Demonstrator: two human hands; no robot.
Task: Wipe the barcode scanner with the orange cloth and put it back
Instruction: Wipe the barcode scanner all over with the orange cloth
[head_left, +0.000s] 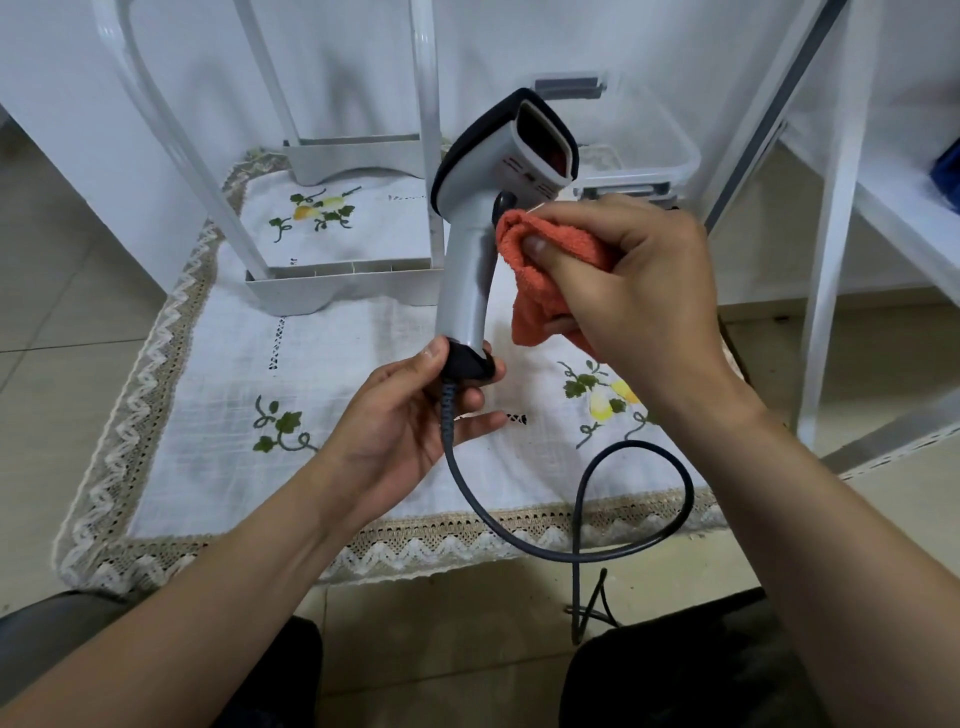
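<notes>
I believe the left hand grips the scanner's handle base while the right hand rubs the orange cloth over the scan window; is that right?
Not quite: the head view shows the right hand pressing the orange cloth by the trigger, not the scan window; the left hand grips the scanner base.

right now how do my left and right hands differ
The left hand pinches the barcode scanner at its black base; the right hand grips the orange cloth. The left hand sits lower, palm up; the right hand is higher, back up. Both work on the scanner.
</notes>
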